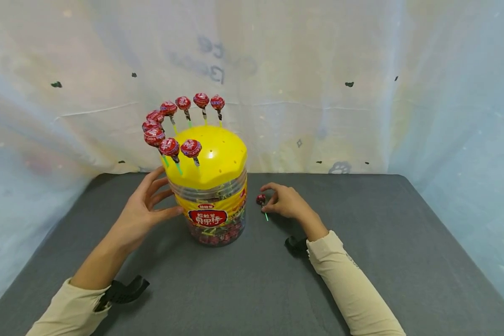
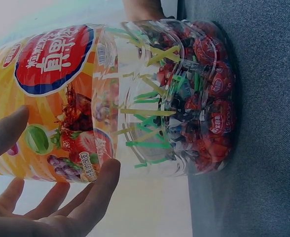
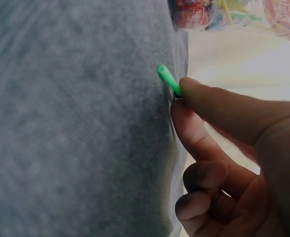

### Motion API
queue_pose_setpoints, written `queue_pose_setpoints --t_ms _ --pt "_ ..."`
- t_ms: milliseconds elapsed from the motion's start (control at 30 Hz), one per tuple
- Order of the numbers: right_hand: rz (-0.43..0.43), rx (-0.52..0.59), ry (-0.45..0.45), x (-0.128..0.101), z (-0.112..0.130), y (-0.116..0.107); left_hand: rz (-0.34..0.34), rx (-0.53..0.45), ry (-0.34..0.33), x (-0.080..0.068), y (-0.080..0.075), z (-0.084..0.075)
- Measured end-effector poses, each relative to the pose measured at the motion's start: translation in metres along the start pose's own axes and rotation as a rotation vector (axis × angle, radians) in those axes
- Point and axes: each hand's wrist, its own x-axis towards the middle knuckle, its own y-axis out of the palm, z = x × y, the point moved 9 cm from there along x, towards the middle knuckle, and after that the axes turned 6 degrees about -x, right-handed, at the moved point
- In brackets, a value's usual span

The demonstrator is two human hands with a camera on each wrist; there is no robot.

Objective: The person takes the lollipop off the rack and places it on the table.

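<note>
A big clear jar [image 1: 232, 223] with a yellow lid [image 1: 218, 154] and a fruit-printed label [image 2: 56, 123] stands upright on the table. Several red-wrapped lollipops [image 1: 191, 148] stick up from the lid, in a curve along its left and back edges. Spread around the jar's left side is my left hand [image 1: 144, 205], thumb at the front and fingers relaxed. To the right of the jar, my right hand [image 1: 287, 201] pinches a lollipop [image 1: 261, 199] between thumb and fingertip, low over the table. Its green stick [image 3: 169, 80] pokes out past the fingertips in the right wrist view.
Inside the jar, more wrapped lollipops [image 2: 216, 123] lie at the bottom with green and yellow sticks. Small holes dot the lid's right part. The dark grey table [image 1: 252, 289] ends at a pale hanging sheet [image 1: 298, 70]. Black straps [image 1: 123, 290] hang at both wrists.
</note>
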Motion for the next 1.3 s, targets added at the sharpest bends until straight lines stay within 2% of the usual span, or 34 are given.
queue_pose_setpoints --t_ms 300,767,933,1067,1300 --pt "0.011 -0.003 0.000 0.001 0.006 0.001 -0.015 0.001 0.018 -0.004 -0.002 0.000" --pt "0.011 0.017 0.029 -0.002 0.003 0.008 -0.016 -0.002 -0.014 -0.005 -0.001 0.006" --pt "0.018 0.033 0.014 -0.004 0.007 0.010 -0.014 -0.008 -0.016 -0.006 -0.002 0.007" --pt "-0.015 0.017 -0.021 -0.010 0.016 -0.003 -0.018 0.001 -0.013 -0.005 -0.002 0.007" --pt "-0.145 0.014 -0.052 -0.027 0.038 -0.046 -0.019 0.011 -0.015 0.000 -0.001 0.004"
